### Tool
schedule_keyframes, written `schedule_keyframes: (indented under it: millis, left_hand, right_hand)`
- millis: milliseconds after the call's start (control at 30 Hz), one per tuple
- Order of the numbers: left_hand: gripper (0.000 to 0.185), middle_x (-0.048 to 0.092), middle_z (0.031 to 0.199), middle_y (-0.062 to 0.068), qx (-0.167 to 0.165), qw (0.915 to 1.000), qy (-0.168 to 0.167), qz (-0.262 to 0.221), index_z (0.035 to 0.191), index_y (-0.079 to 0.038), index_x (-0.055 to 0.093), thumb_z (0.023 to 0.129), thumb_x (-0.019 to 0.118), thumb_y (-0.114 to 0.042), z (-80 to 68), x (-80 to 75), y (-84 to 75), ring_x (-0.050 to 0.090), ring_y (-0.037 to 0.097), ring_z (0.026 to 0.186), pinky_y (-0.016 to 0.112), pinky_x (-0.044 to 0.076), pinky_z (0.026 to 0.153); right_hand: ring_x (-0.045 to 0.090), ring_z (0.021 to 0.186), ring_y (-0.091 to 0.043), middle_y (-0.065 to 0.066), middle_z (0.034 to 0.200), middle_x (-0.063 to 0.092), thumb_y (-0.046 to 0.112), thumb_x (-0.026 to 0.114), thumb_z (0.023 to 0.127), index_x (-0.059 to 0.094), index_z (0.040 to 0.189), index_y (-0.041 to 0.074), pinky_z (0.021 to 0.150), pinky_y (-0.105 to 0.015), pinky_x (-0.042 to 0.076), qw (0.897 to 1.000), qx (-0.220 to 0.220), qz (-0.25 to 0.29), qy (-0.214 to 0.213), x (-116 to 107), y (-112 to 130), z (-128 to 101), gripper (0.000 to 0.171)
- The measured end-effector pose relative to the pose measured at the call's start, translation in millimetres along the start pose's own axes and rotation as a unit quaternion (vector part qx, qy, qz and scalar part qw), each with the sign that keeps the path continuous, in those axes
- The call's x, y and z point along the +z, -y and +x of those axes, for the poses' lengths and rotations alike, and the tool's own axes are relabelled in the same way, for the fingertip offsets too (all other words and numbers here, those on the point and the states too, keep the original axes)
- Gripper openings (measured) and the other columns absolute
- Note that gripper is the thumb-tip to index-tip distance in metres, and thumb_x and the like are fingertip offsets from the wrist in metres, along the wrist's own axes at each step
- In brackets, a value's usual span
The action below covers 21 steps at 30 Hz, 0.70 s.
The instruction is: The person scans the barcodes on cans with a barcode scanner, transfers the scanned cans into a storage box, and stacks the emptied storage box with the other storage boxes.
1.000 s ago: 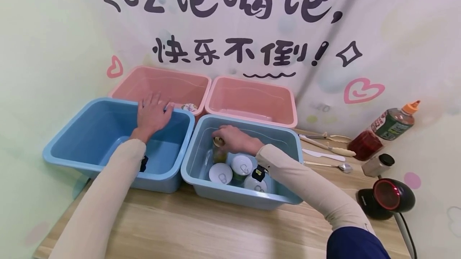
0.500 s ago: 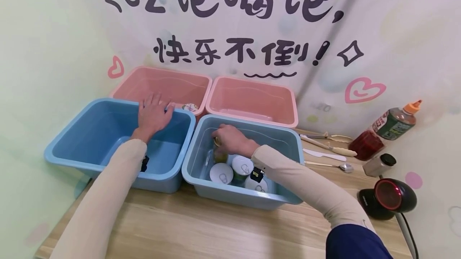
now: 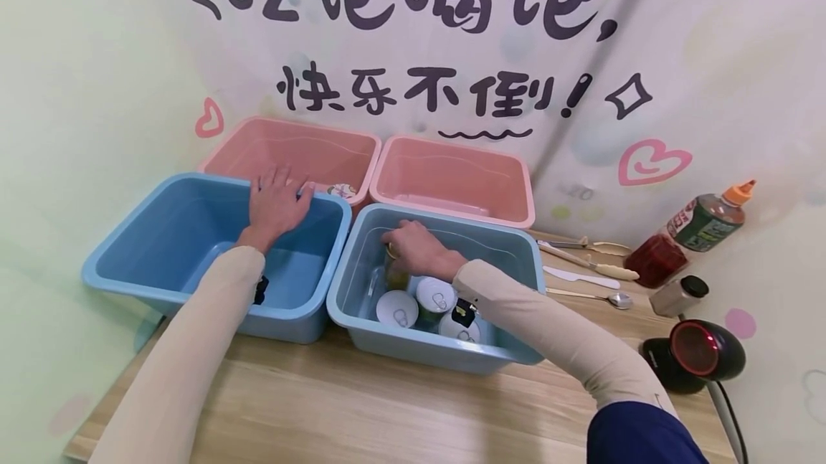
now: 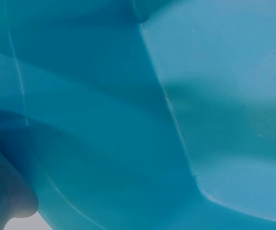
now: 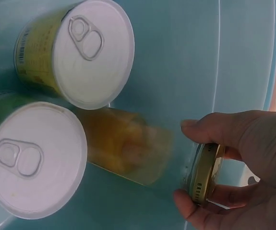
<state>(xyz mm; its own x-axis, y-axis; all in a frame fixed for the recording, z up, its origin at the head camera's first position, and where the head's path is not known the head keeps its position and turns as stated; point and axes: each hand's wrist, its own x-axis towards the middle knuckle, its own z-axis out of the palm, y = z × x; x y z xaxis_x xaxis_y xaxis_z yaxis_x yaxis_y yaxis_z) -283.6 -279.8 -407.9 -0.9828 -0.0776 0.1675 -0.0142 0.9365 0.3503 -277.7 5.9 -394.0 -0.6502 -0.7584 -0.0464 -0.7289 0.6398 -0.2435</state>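
Note:
My right hand (image 3: 419, 247) reaches into the light blue bin (image 3: 439, 362) and grips a glass jar (image 3: 396, 277) by its gold lid (image 5: 206, 173), thumb on one side and fingers on the other. The jar's lower part looks yellow-orange in the right wrist view. Right beside it stand several cans with white pull-tab lids, among them one can (image 3: 396, 310) and another can (image 3: 434, 295). Over the back rim of the darker blue bin (image 3: 129, 292) rests my left hand (image 3: 276, 206), fingers extended. Its thumb (image 4: 18, 194) shows at the edge of the left wrist view.
Two pink bins, the left pink bin (image 3: 284, 135) and the right pink bin (image 3: 452, 152), stand behind. On the right lie tongs (image 3: 590, 263), a white knife (image 3: 581, 277) and a spoon (image 3: 616, 299). A red sauce bottle (image 3: 684, 234), a shaker (image 3: 680, 295) and a black scanner (image 3: 697, 356) stand beyond.
The jar's lid has tilted a little under my right hand, which stays in nearly the same place. My left hand keeps its place on the rim.

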Motion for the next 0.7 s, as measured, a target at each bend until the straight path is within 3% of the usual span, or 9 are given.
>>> schedule_keyframes:
  millis: [200, 433, 700]
  left_hand:
    - [0.063, 0.018, 0.166, 0.02, 0.005, 1.0, -0.004, -0.001, 0.155, -0.012, 0.035, 0.104, 0.03, -0.049, 2.3, 2.0, 2.2, 0.011, 0.044, 0.153, 0.065, 0.001, 0.122]
    - [0.061, 0.017, 0.166, 0.021, 0.007, 1.0, -0.004, -0.003, 0.156, -0.013, 0.034, 0.105, 0.032, -0.046, 0.9, 3.0, 2.4, 0.011, 0.044, 0.153, 0.066, -0.001, 0.122]
    - [0.062, 0.015, 0.166, 0.023, 0.013, 0.9999, -0.001, -0.001, 0.157, -0.012, 0.03, 0.105, 0.031, -0.046, 0.1, 0.4, 0.4, 0.008, 0.045, 0.153, 0.066, -0.002, 0.121]
  right_hand:
    - [0.054, 0.098, -0.022, -0.007, 0.106, 0.068, 0.008, 0.078, 0.085, 0.071, 0.119, 0.009, 0.087, -0.036, 0.05, 1.0, -0.008, 0.021, -0.015, -12, 0, -5, 0.035]
    - [0.053, 0.091, -0.021, -0.006, 0.097, 0.064, 0.006, 0.079, 0.083, 0.071, 0.12, 0.009, 0.075, -0.032, 0.049, 0.998, -0.021, 0.054, -0.016, -33, 0, -18, 0.038]
    - [0.056, 0.096, -0.022, -0.008, 0.107, 0.064, 0.009, 0.081, 0.082, 0.071, 0.123, 0.011, 0.078, -0.03, 0.054, 0.998, -0.004, 0.057, -0.018, -63, -3, -35, 0.041]
